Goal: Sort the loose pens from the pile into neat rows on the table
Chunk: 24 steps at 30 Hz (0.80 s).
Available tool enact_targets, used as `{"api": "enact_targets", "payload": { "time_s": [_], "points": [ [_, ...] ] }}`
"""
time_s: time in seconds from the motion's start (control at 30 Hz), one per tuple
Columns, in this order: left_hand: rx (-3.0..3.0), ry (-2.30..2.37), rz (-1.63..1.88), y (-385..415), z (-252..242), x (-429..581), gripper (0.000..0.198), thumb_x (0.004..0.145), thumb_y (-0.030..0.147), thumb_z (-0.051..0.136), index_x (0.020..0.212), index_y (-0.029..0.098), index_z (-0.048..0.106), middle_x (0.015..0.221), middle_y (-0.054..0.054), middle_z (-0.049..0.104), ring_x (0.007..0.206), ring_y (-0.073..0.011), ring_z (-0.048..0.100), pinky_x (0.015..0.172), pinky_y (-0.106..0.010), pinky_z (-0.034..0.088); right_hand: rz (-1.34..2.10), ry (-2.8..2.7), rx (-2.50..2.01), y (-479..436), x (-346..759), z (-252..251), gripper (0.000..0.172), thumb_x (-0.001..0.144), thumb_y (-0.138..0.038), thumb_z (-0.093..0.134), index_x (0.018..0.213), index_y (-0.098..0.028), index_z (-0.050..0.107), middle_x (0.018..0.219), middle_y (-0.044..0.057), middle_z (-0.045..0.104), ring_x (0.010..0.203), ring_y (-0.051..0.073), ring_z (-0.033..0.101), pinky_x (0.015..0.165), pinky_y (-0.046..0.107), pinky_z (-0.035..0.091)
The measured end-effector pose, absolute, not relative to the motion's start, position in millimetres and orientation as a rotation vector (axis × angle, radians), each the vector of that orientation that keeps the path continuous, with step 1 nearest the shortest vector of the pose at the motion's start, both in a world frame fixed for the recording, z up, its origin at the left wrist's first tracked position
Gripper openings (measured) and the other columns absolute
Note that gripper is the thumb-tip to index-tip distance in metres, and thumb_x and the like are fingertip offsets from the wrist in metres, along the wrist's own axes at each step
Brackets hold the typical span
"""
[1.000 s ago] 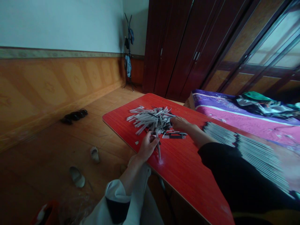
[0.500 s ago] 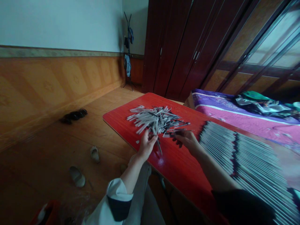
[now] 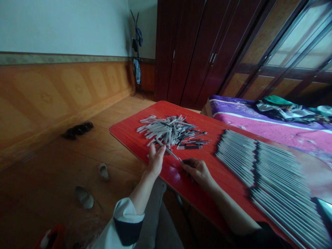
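Note:
My left hand (image 3: 156,159) pinches one end of a thin grey stick (image 3: 168,149) just in front of a loose pile of white and black sticks (image 3: 169,132) on the red table (image 3: 197,186). My right hand (image 3: 197,170) is closed at the stick's other end, near the table's front edge. A long neat row of the same sticks (image 3: 269,173) lies laid out side by side to the right of my right hand.
A bed with a purple and pink cover (image 3: 264,124) stands behind the table. Dark wardrobes (image 3: 197,52) fill the back wall. Slippers (image 3: 84,197) and dark shoes (image 3: 77,129) lie on the wooden floor at left. A coat stand (image 3: 136,58) is in the corner.
My right hand pulled back from the pile toward me and met the stick held by my left hand. My left hand turned the stick from pointing down to lying across between both hands.

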State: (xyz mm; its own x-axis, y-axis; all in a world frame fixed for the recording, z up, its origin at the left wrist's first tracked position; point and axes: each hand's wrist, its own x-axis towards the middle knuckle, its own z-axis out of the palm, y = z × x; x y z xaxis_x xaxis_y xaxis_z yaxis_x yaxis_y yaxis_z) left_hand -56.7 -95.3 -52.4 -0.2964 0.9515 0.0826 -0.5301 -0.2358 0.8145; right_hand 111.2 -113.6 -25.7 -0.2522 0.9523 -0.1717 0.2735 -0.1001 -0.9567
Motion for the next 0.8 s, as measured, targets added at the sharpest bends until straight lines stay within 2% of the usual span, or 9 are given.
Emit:
{"api": "enact_targets", "payload": {
  "time_s": [0.37, 0.5, 0.8],
  "points": [
    [0.802, 0.918, 1.663, -99.8, -47.1, -56.0, 0.038, 0.072, 0.033, 0.066, 0.101, 0.02, 0.043, 0.084, -0.001, 0.063, 0.073, -0.0167, 0.065, 0.067, -0.031, 0.053, 1.313, -1.568, -1.315, -115.9, 107.5, -26.2, 0.028, 0.066, -0.04, 0.062, 0.072, -0.013, 0.062, 0.056, 0.002, 0.062, 0.044, 0.009, 0.048, 0.043, 0.022, 0.037],
    [0.819, 0.895, 1.606, -99.4, -47.3, -56.4, 0.039, 0.072, 0.032, 0.067, 0.1, 0.018, 0.044, 0.083, -0.002, 0.064, 0.069, -0.0161, 0.066, 0.065, -0.03, 0.053, 1.322, -1.544, -1.301, -115.0, 107.2, -27.5, 0.026, 0.065, -0.04, 0.061, 0.07, -0.014, 0.062, 0.056, 0.001, 0.06, 0.044, 0.009, 0.047, 0.043, 0.022, 0.037],
    [0.878, 0.895, 1.536, -102.1, -44.7, -58.0, 0.035, 0.073, 0.034, 0.066, 0.098, 0.016, 0.05, 0.081, -0.004, 0.066, 0.075, -0.0186, 0.066, 0.066, -0.029, 0.052, 1.271, -1.482, -1.329, -118.0, 104.5, -29.0, 0.025, 0.065, -0.04, 0.061, 0.069, -0.016, 0.061, 0.052, 0.0, 0.058, 0.041, 0.01, 0.046, 0.04, 0.022, 0.037]
  ]
}}
